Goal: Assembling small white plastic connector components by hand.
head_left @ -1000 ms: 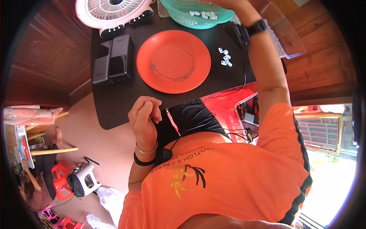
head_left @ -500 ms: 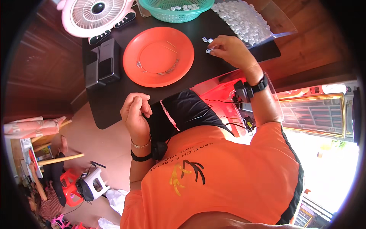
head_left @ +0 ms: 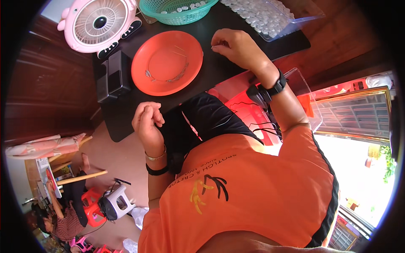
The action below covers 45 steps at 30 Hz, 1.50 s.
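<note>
My right hand (head_left: 238,48) hovers over the dark table, right of an orange plate (head_left: 139,69). Its thumb and forefinger pinch together; what lies between them, if anything, is too small to make out. The small white pieces seen earlier by this hand no longer show. My left hand (head_left: 148,122) is held above my lap by the table's near edge, its fingers curled in and closed; anything inside is hidden. Inside the plate lie thin metal pins (head_left: 177,76), some in a small bunch, and a long thin strand (head_left: 179,54).
A green basket (head_left: 179,18) with white pieces stands at the back. Far right, a clear tray (head_left: 287,28) holds many clear-white pieces (head_left: 257,17). A pink fan (head_left: 69,29) and dark grey boxes (head_left: 114,80) stand left. Behind, at lower left, a person (head_left: 69,223) is near stools (head_left: 118,202).
My right hand has moved left toward the plate, away from where the white pieces lay. My left hand keeps its curled pose. The whole view has shifted a little.
</note>
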Each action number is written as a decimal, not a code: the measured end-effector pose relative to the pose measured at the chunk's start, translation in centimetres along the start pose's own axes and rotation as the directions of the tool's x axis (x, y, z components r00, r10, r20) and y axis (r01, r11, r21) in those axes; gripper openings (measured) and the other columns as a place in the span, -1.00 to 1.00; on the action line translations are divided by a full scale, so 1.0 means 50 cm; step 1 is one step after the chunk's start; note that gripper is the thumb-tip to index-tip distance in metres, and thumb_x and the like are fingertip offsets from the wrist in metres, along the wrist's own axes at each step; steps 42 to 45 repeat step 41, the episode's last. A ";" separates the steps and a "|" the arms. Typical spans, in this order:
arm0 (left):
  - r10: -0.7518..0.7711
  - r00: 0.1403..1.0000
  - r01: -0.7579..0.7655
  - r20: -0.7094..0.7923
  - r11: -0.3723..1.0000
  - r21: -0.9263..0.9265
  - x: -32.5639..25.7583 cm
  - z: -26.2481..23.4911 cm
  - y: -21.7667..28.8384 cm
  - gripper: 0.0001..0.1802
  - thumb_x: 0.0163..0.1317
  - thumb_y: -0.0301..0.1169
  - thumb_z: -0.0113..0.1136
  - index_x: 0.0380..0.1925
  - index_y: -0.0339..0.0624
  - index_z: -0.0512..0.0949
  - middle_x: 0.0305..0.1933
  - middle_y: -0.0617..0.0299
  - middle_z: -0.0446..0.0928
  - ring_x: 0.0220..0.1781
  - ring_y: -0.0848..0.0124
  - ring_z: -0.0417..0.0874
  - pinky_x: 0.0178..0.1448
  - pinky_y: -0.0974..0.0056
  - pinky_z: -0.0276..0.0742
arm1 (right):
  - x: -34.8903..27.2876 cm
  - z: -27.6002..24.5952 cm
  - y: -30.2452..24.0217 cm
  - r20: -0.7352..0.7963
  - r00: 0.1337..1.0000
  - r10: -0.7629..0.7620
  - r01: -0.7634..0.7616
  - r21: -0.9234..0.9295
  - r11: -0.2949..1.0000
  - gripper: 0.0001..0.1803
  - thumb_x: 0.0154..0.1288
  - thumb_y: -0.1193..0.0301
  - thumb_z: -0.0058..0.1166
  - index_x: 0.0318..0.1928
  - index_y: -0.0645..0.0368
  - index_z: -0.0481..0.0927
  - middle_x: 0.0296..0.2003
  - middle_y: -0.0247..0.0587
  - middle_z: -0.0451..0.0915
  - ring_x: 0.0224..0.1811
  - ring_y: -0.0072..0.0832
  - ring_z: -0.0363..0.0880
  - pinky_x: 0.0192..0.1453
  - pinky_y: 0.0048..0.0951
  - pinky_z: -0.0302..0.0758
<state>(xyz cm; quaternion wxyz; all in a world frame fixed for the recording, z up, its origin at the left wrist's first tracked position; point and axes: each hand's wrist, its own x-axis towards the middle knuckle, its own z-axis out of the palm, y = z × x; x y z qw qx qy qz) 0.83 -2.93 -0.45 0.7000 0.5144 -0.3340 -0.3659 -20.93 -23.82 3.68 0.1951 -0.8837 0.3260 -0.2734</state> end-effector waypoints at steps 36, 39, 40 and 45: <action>-0.073 0.964 0.089 0.256 0.995 -0.053 -0.049 0.031 0.019 -0.79 0.31 -0.31 -0.07 -0.40 -0.22 0.38 -0.63 0.34 0.35 -0.59 0.60 0.33 -0.49 0.51 0.20 | -0.089 0.118 -0.213 -0.007 0.937 -0.350 0.290 0.578 0.763 -0.80 0.05 0.57 0.30 -0.26 0.20 0.65 -0.40 -0.30 0.59 -0.30 -0.47 0.62 -0.25 -0.50 0.55; -0.083 0.950 0.099 0.301 0.994 -0.040 -0.048 0.014 0.016 -0.77 0.32 -0.30 -0.07 -0.40 -0.22 0.40 -0.63 0.34 0.35 -0.59 0.59 0.33 -0.50 0.50 0.20 | -0.070 0.106 -0.221 0.136 0.924 -0.357 0.199 0.626 0.754 -0.83 0.05 0.48 0.32 -0.30 0.16 0.65 -0.42 -0.32 0.59 -0.36 -0.47 0.62 -0.31 -0.52 0.53; -0.115 0.958 0.137 0.264 0.988 -0.068 -0.050 0.012 0.017 -0.75 0.31 -0.25 -0.04 -0.38 -0.24 0.41 -0.62 0.33 0.36 -0.60 0.59 0.34 -0.49 0.49 0.21 | -0.060 0.104 -0.220 0.224 0.910 -0.348 0.120 0.662 0.740 -0.83 0.09 0.46 0.31 -0.27 0.15 0.65 -0.41 -0.33 0.60 -0.36 -0.49 0.62 -0.28 -0.53 0.52; -0.148 0.962 0.174 0.229 0.980 -0.098 -0.052 0.011 0.020 -0.71 0.29 -0.20 -0.01 -0.36 -0.25 0.42 -0.62 0.33 0.37 -0.60 0.59 0.35 -0.49 0.49 0.21 | -0.040 0.089 -0.222 0.316 0.872 -0.373 0.097 0.636 0.765 -0.81 0.12 0.45 0.29 -0.21 0.15 0.65 -0.36 -0.35 0.63 -0.30 -0.47 0.63 -0.23 -0.50 0.53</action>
